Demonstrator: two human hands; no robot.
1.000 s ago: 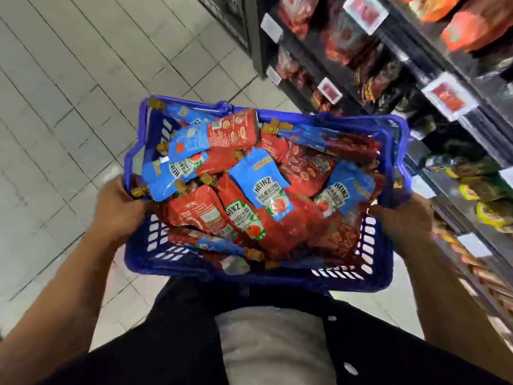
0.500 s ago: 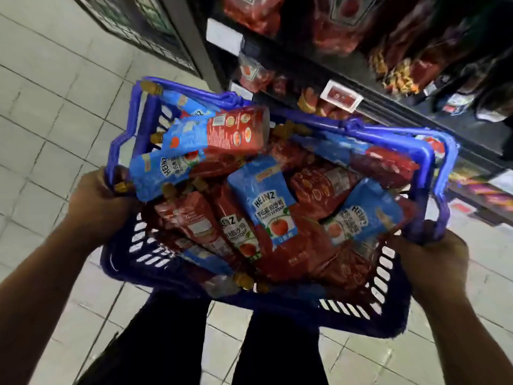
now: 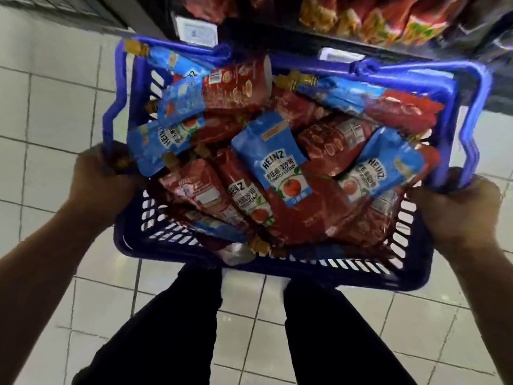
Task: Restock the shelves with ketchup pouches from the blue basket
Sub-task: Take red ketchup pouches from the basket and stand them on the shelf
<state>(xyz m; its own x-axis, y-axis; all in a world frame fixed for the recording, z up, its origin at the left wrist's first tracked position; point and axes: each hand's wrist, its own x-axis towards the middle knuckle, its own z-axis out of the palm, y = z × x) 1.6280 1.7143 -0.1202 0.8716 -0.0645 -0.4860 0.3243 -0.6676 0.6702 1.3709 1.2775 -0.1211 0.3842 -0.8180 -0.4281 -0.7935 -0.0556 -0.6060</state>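
A blue plastic basket point(image 3: 277, 269) hangs in front of me above the tiled floor, heaped with several red and blue Heinz ketchup pouches point(image 3: 280, 173). My left hand point(image 3: 102, 179) grips the basket's left rim. On the other side, my right hand point(image 3: 460, 209) grips the right rim, beside the folded-down handle point(image 3: 469, 129). The dark shelf point(image 3: 319, 37) stands just beyond the basket's far edge, with red packets along its top.
White price labels point(image 3: 197, 30) sit on the shelf edge above the basket. Pale floor tiles point(image 3: 55, 101) spread to the left and below. My legs in dark trousers point(image 3: 172, 329) stand under the basket.
The view has swung to face the shelf, and the basket has come closer to it and squared up. Both hands keep their grip on the rims.
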